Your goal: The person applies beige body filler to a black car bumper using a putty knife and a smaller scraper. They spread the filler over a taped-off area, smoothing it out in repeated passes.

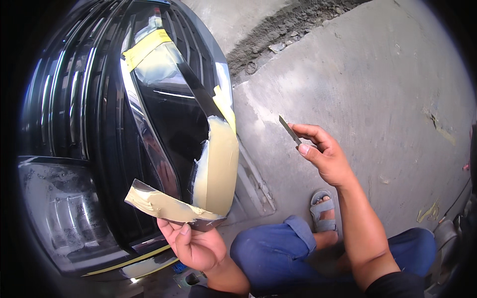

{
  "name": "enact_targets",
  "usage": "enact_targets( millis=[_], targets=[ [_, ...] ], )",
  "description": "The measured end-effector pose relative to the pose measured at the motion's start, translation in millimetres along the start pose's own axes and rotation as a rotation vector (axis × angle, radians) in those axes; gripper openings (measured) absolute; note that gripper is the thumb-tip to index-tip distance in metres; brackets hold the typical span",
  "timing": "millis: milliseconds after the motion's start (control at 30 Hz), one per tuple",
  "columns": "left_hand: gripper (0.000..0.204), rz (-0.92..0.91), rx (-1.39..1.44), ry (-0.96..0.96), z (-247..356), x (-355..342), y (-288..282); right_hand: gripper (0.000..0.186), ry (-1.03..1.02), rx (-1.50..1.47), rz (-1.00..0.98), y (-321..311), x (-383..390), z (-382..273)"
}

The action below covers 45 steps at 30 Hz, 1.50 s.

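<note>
My left hand [191,243] grips the lower edge of a dark, flat strip heaped with beige body filler [169,204], thumb at its front. In my right hand [320,151], out over the concrete floor, a thin dark spreader blade [289,130] is pinched between thumb and fingers, seen nearly edge-on. To the left is a glossy black car front panel [169,119]. Smooth beige filler [221,166] covers the panel's right corner, just above and right of the left hand's strip. The blade is apart from the panel.
Yellow masking tape [146,45] crosses the panel's upper part near a whitish patch; another piece [224,109] sticks at its right edge. A headlight [62,208] is at lower left. Broken concrete and rubble [278,37] lie at the top. My sandalled foot [324,211] stands below.
</note>
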<state>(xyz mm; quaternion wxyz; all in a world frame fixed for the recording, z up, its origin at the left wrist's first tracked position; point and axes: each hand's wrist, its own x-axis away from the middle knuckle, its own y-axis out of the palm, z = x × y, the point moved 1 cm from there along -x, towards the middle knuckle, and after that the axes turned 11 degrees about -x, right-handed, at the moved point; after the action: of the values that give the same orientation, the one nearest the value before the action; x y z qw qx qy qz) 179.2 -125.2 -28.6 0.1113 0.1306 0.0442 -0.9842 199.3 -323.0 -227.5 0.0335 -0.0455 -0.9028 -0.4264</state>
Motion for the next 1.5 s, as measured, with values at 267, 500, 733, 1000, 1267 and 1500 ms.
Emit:
enact_targets(
  millis=[267,500,733,1000,1267,1500],
  targets=[
    [0.062,-0.040,0.137,-0.097,31.8,-18.2,10.3,0.040,0.020,0.028,0.288,-5.4,6.0,-68.9],
    [0.056,-0.225,0.321,-0.524,112.0,-22.8,35.4,0.049,0.067,-0.028,0.515,41.4,71.2,-145.7],
    [0.054,-0.346,0.400,-0.912,217.0,-19.3,37.8,0.046,0.053,-0.118,0.541,123.8,152.1,-238.4],
    [0.053,-0.547,0.557,-1.052,381.4,-42.4,53.0,0.048,-0.126,-0.203,0.550,246.1,238.5,-383.8],
    [0.055,-0.831,0.762,-1.052,494.7,-52.2,56.8,0.074,-0.182,-0.041,0.332,414.8,278.9,-496.2],
    [0.057,-1.018,0.932,-1.011,540.3,-61.4,54.8,0.070,-0.034,0.106,0.144,498.5,282.7,-499.6]
  ],
)
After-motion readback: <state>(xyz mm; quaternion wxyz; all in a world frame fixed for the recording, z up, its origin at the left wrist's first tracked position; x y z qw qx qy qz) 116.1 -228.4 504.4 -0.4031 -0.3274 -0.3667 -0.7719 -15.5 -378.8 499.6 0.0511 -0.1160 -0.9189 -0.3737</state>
